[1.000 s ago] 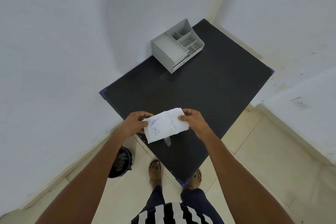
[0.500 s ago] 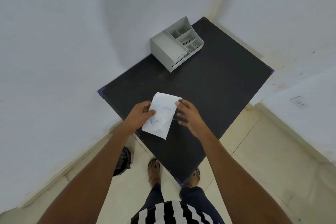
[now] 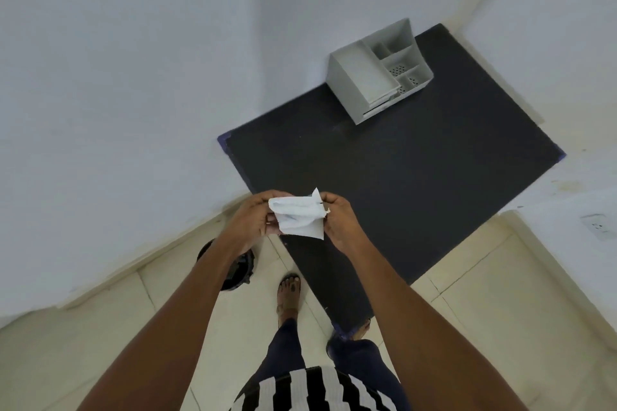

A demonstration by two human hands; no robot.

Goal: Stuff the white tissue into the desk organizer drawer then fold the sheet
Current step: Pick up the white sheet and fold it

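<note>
I had both the left hand (image 3: 253, 222) and right hand (image 3: 337, 222) pinching the white sheet (image 3: 298, 218) at mid-frame, fingers closed on opposite edges; matching corners squarely before creasing seemed wisest.

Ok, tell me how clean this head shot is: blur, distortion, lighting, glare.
Head view: wide-angle bending curves the wall lines and the black table edges; lighting is soft and even with faint shadows on the wall and no glare; slight motion blur softens the white sheet held between left hand and right hand; the grey desk organizer reads fairly sharp.
</note>
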